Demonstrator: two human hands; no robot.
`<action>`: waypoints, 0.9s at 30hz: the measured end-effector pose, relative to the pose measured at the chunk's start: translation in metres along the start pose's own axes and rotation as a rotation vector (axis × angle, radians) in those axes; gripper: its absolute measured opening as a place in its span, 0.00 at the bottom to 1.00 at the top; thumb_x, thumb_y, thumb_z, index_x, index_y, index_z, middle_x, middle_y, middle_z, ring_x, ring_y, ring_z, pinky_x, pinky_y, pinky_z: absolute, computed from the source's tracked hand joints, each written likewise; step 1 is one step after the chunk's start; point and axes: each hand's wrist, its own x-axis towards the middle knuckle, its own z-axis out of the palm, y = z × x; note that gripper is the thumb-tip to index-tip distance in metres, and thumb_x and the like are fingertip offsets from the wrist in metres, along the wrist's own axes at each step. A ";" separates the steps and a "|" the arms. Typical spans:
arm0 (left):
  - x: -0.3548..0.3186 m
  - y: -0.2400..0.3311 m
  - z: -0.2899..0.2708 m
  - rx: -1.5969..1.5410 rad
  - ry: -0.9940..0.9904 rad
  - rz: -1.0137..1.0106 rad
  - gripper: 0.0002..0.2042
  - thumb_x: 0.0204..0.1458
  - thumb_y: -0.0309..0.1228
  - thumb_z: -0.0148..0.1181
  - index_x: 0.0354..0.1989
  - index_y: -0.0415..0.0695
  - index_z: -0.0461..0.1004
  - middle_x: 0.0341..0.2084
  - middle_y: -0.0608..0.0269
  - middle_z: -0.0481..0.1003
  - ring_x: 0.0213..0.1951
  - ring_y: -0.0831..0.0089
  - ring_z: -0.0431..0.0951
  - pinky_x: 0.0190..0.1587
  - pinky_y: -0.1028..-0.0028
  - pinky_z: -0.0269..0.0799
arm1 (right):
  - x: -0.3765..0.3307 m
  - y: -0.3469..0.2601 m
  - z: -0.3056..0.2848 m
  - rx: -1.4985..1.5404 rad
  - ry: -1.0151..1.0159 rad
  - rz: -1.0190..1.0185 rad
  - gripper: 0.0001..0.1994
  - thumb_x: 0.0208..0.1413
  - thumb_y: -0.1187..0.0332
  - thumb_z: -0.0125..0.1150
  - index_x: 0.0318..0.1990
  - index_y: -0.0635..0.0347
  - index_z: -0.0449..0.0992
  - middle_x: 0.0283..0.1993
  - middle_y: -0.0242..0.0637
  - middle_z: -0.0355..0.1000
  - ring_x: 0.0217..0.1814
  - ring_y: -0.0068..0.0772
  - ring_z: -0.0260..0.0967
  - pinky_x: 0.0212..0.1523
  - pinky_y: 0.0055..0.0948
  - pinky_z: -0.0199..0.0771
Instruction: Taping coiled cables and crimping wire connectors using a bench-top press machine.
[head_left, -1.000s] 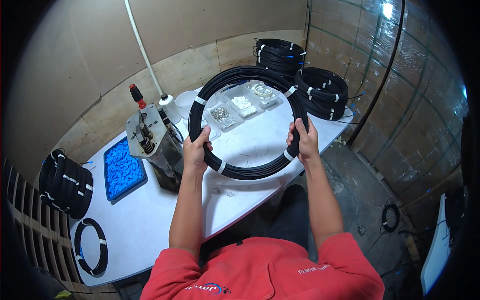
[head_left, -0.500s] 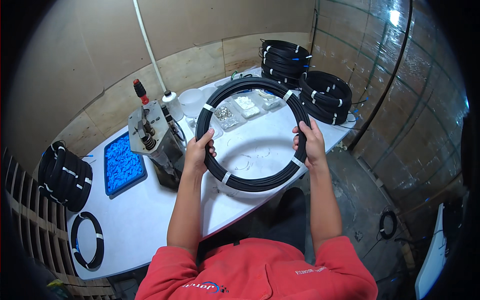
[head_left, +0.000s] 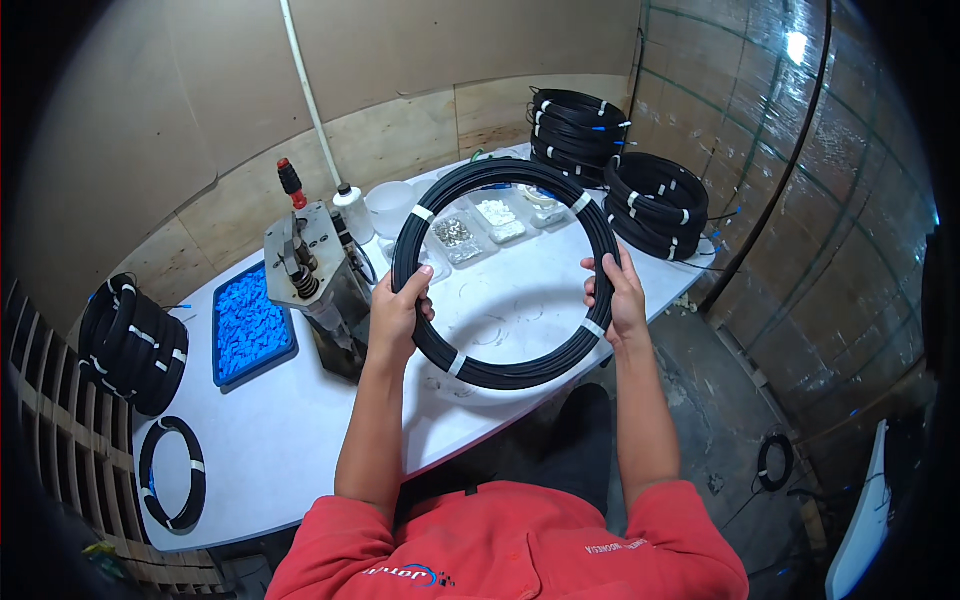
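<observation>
Between my hands I hold up a large coil of black cable (head_left: 510, 376), bound with several white bands. My left hand (head_left: 399, 300) is closed on the coil's left side, thumb on the front and fingertips curling inside the ring. On the opposite side my right hand (head_left: 622, 292) grips it the same way. The ring is tilted above the white table (head_left: 440, 425) near its front edge. Through its opening show clear trays, one with small metal parts (head_left: 455, 232) and one with white parts (head_left: 497, 217).
Left of the coil stands a metal bench press (head_left: 312, 270) with a red-and-black handle. Beside it sits a blue tray (head_left: 225, 384) of small blue pieces. Stacked black coils (head_left: 655, 215) fill the far right corner. More coils (head_left: 140, 350) and a thin one (head_left: 150, 505) are at the left.
The coil stays in both hands with almost the same tilt. The whole view has shifted slightly, so the far things appear a little lower and to the right.
</observation>
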 end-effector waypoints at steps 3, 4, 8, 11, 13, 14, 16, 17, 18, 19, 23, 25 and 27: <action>-0.017 0.019 -0.004 0.032 0.035 0.079 0.10 0.57 0.34 0.66 0.34 0.45 0.70 0.21 0.71 0.66 0.19 0.80 0.66 0.22 0.77 0.65 | -0.002 0.002 0.013 0.015 -0.055 -0.041 0.24 0.71 0.63 0.52 0.70 0.56 0.57 0.42 0.40 0.73 0.28 0.20 0.68 0.24 0.20 0.71; -0.023 0.025 -0.010 0.010 0.041 0.105 0.10 0.57 0.34 0.67 0.35 0.44 0.71 0.21 0.71 0.67 0.19 0.80 0.67 0.22 0.77 0.65 | -0.003 0.002 0.022 0.009 -0.082 -0.056 0.19 0.72 0.62 0.49 0.66 0.55 0.60 0.43 0.40 0.72 0.26 0.19 0.68 0.22 0.20 0.71; -0.054 0.052 -0.034 -0.006 0.109 0.176 0.11 0.57 0.35 0.67 0.37 0.43 0.72 0.21 0.71 0.67 0.19 0.81 0.68 0.22 0.77 0.66 | -0.006 0.002 0.059 0.045 -0.194 -0.060 0.22 0.72 0.62 0.51 0.67 0.59 0.59 0.42 0.40 0.73 0.25 0.19 0.67 0.22 0.21 0.71; -0.088 0.077 -0.056 -0.004 0.207 0.224 0.11 0.58 0.35 0.66 0.38 0.43 0.72 0.22 0.70 0.68 0.19 0.81 0.68 0.22 0.76 0.67 | -0.008 0.008 0.094 0.092 -0.300 0.003 0.21 0.72 0.62 0.50 0.67 0.60 0.59 0.42 0.41 0.73 0.25 0.19 0.67 0.22 0.21 0.72; -0.112 0.089 -0.075 -0.018 0.264 0.271 0.11 0.59 0.35 0.65 0.38 0.42 0.72 0.22 0.70 0.68 0.18 0.80 0.68 0.22 0.76 0.67 | -0.012 0.015 0.122 0.112 -0.369 0.042 0.21 0.72 0.63 0.49 0.67 0.60 0.59 0.42 0.40 0.73 0.25 0.18 0.67 0.22 0.21 0.72; -0.124 0.093 -0.083 -0.012 0.306 0.292 0.11 0.59 0.35 0.65 0.38 0.42 0.72 0.22 0.70 0.68 0.18 0.80 0.68 0.22 0.76 0.67 | -0.014 0.020 0.135 0.126 -0.411 0.065 0.21 0.72 0.63 0.49 0.67 0.60 0.59 0.42 0.40 0.73 0.25 0.18 0.67 0.22 0.21 0.72; -0.153 0.104 -0.098 0.025 0.392 0.316 0.13 0.61 0.36 0.63 0.45 0.41 0.71 0.22 0.71 0.67 0.19 0.82 0.67 0.22 0.78 0.65 | -0.019 0.033 0.162 0.163 -0.508 0.107 0.21 0.72 0.63 0.49 0.68 0.59 0.59 0.42 0.39 0.74 0.25 0.18 0.67 0.22 0.21 0.72; -0.166 0.108 -0.104 0.033 0.436 0.337 0.13 0.61 0.36 0.63 0.45 0.41 0.71 0.22 0.71 0.67 0.19 0.82 0.67 0.22 0.78 0.65 | -0.022 0.039 0.174 0.177 -0.549 0.129 0.21 0.72 0.63 0.49 0.68 0.59 0.59 0.42 0.39 0.74 0.25 0.18 0.67 0.22 0.21 0.72; -0.179 0.111 -0.110 0.015 0.492 0.342 0.12 0.61 0.36 0.64 0.40 0.42 0.70 0.22 0.70 0.67 0.18 0.81 0.67 0.22 0.78 0.65 | -0.026 0.045 0.186 0.187 -0.583 0.161 0.21 0.72 0.63 0.49 0.68 0.58 0.59 0.42 0.39 0.74 0.25 0.18 0.68 0.22 0.21 0.72; -0.192 0.114 -0.115 -0.002 0.549 0.347 0.11 0.60 0.35 0.65 0.35 0.43 0.70 0.22 0.69 0.68 0.18 0.81 0.68 0.21 0.78 0.66 | -0.030 0.050 0.199 0.197 -0.617 0.192 0.21 0.72 0.63 0.49 0.68 0.58 0.60 0.42 0.39 0.74 0.25 0.18 0.68 0.22 0.21 0.72; -0.241 0.122 -0.133 -0.035 0.722 0.373 0.11 0.61 0.35 0.65 0.34 0.43 0.70 0.22 0.69 0.68 0.18 0.82 0.68 0.21 0.79 0.66 | -0.052 0.073 0.244 0.209 -0.736 0.309 0.22 0.72 0.63 0.51 0.69 0.55 0.60 0.40 0.38 0.75 0.25 0.19 0.69 0.22 0.21 0.73; -0.264 0.125 -0.140 -0.019 0.795 0.407 0.11 0.61 0.35 0.64 0.34 0.44 0.70 0.22 0.69 0.68 0.19 0.82 0.68 0.21 0.80 0.65 | -0.065 0.083 0.265 0.231 -0.800 0.347 0.23 0.71 0.63 0.51 0.70 0.54 0.60 0.40 0.38 0.75 0.25 0.19 0.69 0.22 0.21 0.73; -0.282 0.127 -0.150 -0.030 0.870 0.409 0.11 0.61 0.35 0.64 0.34 0.44 0.70 0.23 0.69 0.68 0.19 0.82 0.68 0.21 0.80 0.65 | -0.076 0.094 0.283 0.252 -0.850 0.396 0.24 0.71 0.63 0.52 0.71 0.54 0.59 0.40 0.38 0.75 0.25 0.20 0.69 0.22 0.21 0.73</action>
